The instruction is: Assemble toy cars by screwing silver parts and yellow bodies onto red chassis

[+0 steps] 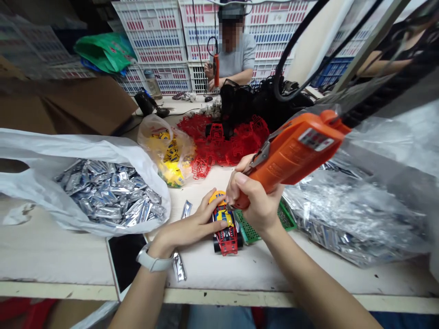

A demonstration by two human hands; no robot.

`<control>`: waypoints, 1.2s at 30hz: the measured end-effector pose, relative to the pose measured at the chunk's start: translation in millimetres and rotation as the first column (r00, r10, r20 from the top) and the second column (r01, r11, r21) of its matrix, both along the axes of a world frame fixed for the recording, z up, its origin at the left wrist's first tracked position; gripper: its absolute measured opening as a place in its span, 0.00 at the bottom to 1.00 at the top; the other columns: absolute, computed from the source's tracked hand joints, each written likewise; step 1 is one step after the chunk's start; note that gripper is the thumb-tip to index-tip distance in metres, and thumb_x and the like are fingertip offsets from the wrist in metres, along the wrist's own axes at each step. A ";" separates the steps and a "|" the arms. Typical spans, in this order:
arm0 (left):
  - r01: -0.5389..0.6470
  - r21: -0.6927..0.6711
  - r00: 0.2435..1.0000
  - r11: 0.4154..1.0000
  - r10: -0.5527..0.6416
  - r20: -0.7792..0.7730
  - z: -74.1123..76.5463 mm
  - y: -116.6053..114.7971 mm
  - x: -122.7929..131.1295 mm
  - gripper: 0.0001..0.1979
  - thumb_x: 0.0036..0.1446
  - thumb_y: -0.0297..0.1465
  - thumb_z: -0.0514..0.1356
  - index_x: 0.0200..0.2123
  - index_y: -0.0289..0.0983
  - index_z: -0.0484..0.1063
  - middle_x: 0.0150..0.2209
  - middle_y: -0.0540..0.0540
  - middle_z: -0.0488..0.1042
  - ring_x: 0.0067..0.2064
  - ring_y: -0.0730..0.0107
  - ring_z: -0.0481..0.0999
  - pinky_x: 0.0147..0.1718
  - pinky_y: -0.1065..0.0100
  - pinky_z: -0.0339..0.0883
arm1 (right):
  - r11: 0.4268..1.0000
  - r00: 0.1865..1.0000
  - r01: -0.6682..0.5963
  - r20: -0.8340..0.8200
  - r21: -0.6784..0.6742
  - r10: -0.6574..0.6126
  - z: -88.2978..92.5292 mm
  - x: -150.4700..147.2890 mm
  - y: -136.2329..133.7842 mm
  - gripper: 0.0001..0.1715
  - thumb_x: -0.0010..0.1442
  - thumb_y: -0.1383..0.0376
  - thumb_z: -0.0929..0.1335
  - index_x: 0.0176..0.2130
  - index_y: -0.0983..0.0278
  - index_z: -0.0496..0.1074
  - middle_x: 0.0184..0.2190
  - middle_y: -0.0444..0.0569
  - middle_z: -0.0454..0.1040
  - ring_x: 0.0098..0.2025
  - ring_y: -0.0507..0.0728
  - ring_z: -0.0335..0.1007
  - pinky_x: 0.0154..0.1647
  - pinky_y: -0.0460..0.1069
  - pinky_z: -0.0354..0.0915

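Note:
My right hand (255,201) is wrapped round an orange electric screwdriver (291,153), which slants down to the left. Its lower end is over the front part of a toy car (226,230), and the tip is hidden by my fingers. The car is red, yellow and blue with black wheels, and it lies on the table. From the left, my left hand (195,224) grips it, fingers across its body. Beside the car on the right sits a green perforated tray (249,232) with small dark pieces, partly behind my right hand. Silver strips (187,209) lie near my left hand.
A white bag (144,164) full of silver pieces stands left, a clear bag (350,201) of similar pieces right. Behind are yellow parts in a bag (171,151) and red frames (233,151). A dark flat panel (125,258) lies by the table edge. A co-worker (236,59) sits opposite.

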State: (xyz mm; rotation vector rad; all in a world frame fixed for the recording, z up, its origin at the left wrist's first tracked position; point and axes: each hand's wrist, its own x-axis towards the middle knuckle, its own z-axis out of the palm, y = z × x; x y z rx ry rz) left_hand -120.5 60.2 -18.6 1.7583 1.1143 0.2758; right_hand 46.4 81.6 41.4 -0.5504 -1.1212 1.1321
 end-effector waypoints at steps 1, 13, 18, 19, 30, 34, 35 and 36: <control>0.000 0.008 1.000 1.000 0.000 0.001 1.4 -0.6 0.1 0.42 0.66 0.55 0.53 0.76 0.49 0.41 0.79 0.47 0.26 0.78 0.48 0.29 0.74 0.45 0.30 | 1.000 1.000 0.004 -0.010 0.007 -0.004 0.9 0.7 -0.1 0.14 0.55 0.56 0.72 0.37 0.58 0.66 0.16 0.35 0.63 0.15 0.50 0.59 0.17 0.50 0.59; -0.245 0.494 0.969 0.834 0.205 0.136 13.1 -1.0 12.9 0.19 0.64 0.52 0.59 0.46 0.49 0.82 0.64 0.45 0.67 0.69 0.48 0.60 0.71 0.45 0.49 | 0.996 0.988 0.075 -0.135 0.043 -0.069 12.3 16.4 3.5 0.07 0.56 0.63 0.69 0.36 0.58 0.67 0.14 0.34 0.63 0.13 0.50 0.59 0.15 0.47 0.58; -0.281 0.615 0.960 0.737 0.221 0.174 7.9 2.5 20.8 0.14 0.65 0.45 0.60 0.40 0.46 0.83 0.53 0.44 0.73 0.60 0.52 0.69 0.65 0.48 0.59 | 0.997 0.982 0.052 -0.186 0.051 -0.042 13.5 16.8 2.8 0.06 0.56 0.64 0.70 0.35 0.59 0.68 0.14 0.35 0.64 0.14 0.50 0.59 0.15 0.46 0.59; -0.287 0.630 0.958 0.722 0.219 0.185 6.2 2.7 21.3 0.13 0.66 0.44 0.61 0.39 0.46 0.83 0.52 0.44 0.74 0.59 0.53 0.69 0.64 0.48 0.61 | 0.997 0.980 0.048 -0.194 0.057 -0.036 13.0 16.4 2.6 0.06 0.56 0.65 0.70 0.35 0.59 0.69 0.15 0.35 0.65 0.14 0.49 0.60 0.15 0.46 0.59; -0.273 0.774 0.961 0.571 0.120 0.250 -1.1 3.1 24.7 0.03 0.61 0.30 0.67 0.38 0.43 0.81 0.47 0.46 0.76 0.56 0.58 0.71 0.57 0.54 0.66 | 0.997 0.974 0.035 -0.225 0.072 -0.018 12.6 14.2 1.1 0.06 0.56 0.64 0.72 0.36 0.59 0.70 0.14 0.35 0.65 0.13 0.49 0.60 0.14 0.46 0.58; -0.287 0.773 0.957 0.566 0.136 0.257 -0.3 2.6 25.4 0.03 0.61 0.29 0.67 0.39 0.42 0.81 0.47 0.46 0.76 0.54 0.59 0.71 0.56 0.54 0.67 | 0.995 0.977 0.056 -0.210 0.084 -0.037 14.6 16.1 0.2 0.06 0.56 0.64 0.71 0.36 0.59 0.69 0.14 0.35 0.65 0.13 0.50 0.60 0.15 0.46 0.59; -0.292 0.769 0.956 0.568 0.141 0.258 -0.5 2.9 25.0 0.03 0.61 0.29 0.67 0.39 0.43 0.81 0.47 0.46 0.76 0.54 0.59 0.72 0.56 0.54 0.67 | 0.994 0.977 0.063 -0.208 0.091 -0.043 15.0 16.9 0.2 0.07 0.57 0.64 0.71 0.36 0.59 0.69 0.15 0.35 0.64 0.14 0.50 0.60 0.15 0.46 0.59; -0.295 0.766 0.955 0.571 0.147 0.259 -0.9 3.2 24.4 0.03 0.61 0.30 0.67 0.39 0.43 0.81 0.47 0.46 0.76 0.55 0.58 0.72 0.56 0.53 0.67 | 0.993 0.977 0.069 -0.208 0.097 -0.048 15.2 17.7 0.2 0.07 0.57 0.64 0.71 0.36 0.59 0.69 0.15 0.35 0.64 0.14 0.50 0.60 0.15 0.46 0.59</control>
